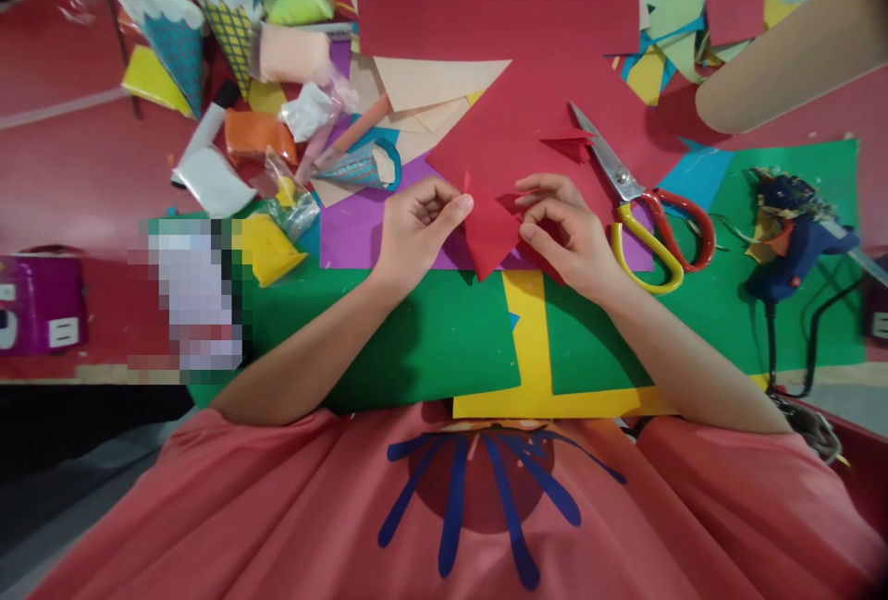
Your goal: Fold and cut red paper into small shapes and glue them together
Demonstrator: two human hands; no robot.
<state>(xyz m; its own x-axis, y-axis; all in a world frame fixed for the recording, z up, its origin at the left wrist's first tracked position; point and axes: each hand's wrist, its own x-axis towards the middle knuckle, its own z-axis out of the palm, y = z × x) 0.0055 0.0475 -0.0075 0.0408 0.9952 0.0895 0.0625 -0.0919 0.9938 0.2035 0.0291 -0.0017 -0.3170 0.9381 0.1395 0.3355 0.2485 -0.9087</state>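
Observation:
My left hand [426, 226] is closed in a pinch, and a small tip of red paper stands up beside its thumb. Between my hands lies a folded piece of red paper [491, 235] with its point toward me. My right hand [565, 230] has thumb and forefinger pinched at the paper's right edge, its other fingers curled loosely. Just right of that hand rest large scissors [624, 179], with one red and one yellow handle and the blades slightly parted. A small folded red paper scrap [570, 145] touches the blades.
Paper cones [232, 22] and bagged coloured clay [260, 136] crowd the left. A blue glue gun [795, 253] with its cord lies at right, below a thick cardboard tube [783, 55]. Green sheets [430, 341] cover the near table, and coloured scraps [684, 13] pile at the back right.

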